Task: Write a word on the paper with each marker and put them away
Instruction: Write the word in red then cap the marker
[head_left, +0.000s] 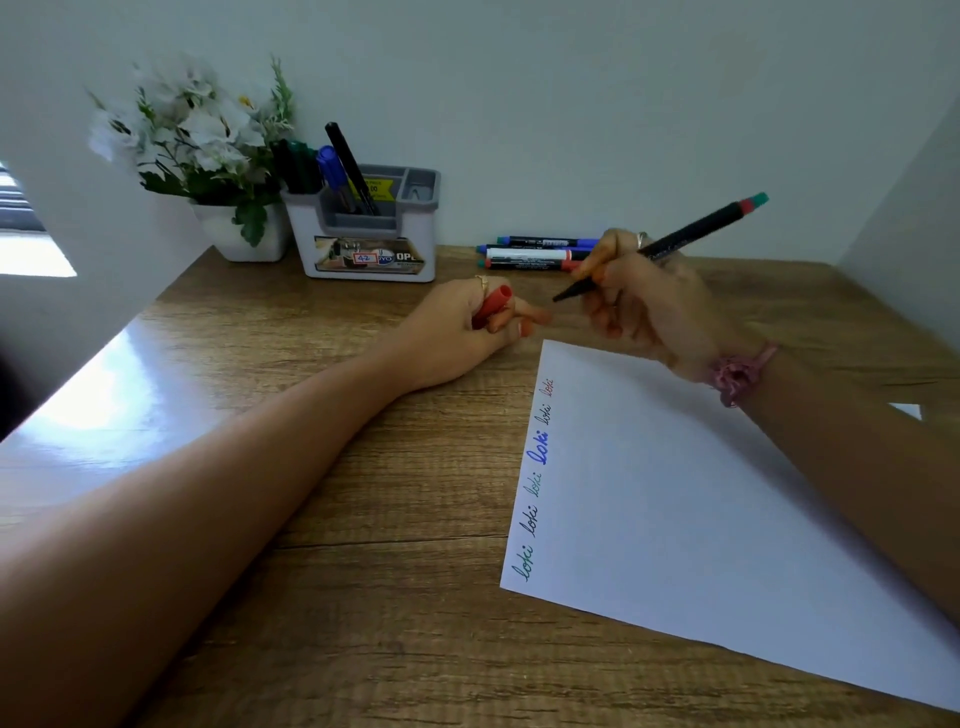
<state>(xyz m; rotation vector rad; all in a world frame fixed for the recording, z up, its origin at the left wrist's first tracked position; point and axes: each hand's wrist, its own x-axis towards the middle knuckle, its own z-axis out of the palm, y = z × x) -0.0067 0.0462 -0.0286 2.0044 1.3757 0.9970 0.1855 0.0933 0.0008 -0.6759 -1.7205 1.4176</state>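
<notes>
Paper (701, 509) sits at 5 o'clock with its row of words, so line up the red cap (492, 306) pinched in the left hand (462, 327) at 12 with the marker (660, 249) tip the right hand (639, 296) grips at 1, then push straight on.

Glossy wood-grain desk (363, 519), matt white paper (701, 519), plastic organizer (363, 234)

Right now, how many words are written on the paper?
6, all reading "loki", in a column along the left edge of the paper: the lowest, then, bold blue and red topmost. The right arm may hide others.
</notes>
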